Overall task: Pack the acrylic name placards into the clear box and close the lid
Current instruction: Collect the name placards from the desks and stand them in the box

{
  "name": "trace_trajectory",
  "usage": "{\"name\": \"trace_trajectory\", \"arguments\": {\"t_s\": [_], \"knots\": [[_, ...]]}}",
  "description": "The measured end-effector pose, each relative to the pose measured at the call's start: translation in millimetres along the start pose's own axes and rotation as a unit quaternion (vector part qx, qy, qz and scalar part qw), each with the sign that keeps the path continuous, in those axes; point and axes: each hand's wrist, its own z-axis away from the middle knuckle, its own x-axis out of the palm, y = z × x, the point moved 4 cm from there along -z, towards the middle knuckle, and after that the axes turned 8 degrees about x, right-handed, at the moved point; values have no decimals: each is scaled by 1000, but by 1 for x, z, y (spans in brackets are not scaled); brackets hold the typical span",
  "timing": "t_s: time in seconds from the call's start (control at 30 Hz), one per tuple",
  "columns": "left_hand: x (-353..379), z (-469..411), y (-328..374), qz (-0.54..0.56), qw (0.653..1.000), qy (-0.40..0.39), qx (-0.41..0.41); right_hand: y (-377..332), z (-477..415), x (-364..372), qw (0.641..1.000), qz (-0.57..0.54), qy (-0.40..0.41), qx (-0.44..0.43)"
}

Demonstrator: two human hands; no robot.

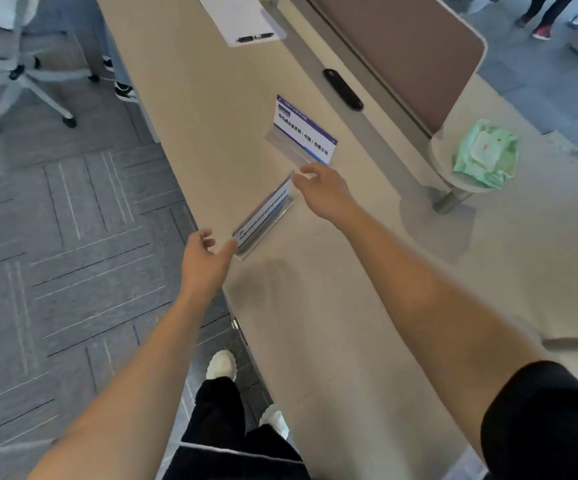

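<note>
Both hands reach out over the long beige desk [315,306] to the nearer acrylic name placard [263,216], one at each end. The left hand [204,261] is at the near end, by the desk's edge: fingers loosely curled and parted, the thumb tip against the placard's near corner — touching or just short of it, and not closed round it. The right hand [325,192] is at the far end, thumb and forefinger drawn close together at the placard's top corner in a narrow pinch; whether they actually grip the acrylic cannot be told, as the hand covers the contact.

The nearer placard stands on the desk on its clear base, its printed face with the blue band turned away to the left. A second acrylic name placard [303,133] stands just beyond it, apart from both hands, its white card with a blue border and dark lettering facing the camera.

Farther up the desk lie a sheet of paper [239,15] with a black pen [255,37] on it. A green pack of wet wipes [486,154] rests on a small round stand — to the right of the brown desk divider [401,46].
</note>
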Motion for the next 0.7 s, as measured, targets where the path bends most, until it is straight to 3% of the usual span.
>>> {"name": "trace_trajectory", "arguments": {"t_s": [0.23,0.43,0.53,0.7], "knots": [[26,-42,-24,-22,995,-102,-2,10,-78,33,987,124,-55,82],[45,-50,-19,-135,980,-119,92,18,-117,60,990,89,-66,86],[46,-55,-15,-211,963,-133,104,17,-121,63,994,72,-52,68],[40,-43,-2,-245,956,-111,117,21,-99,49,997,23,-39,60]]}}
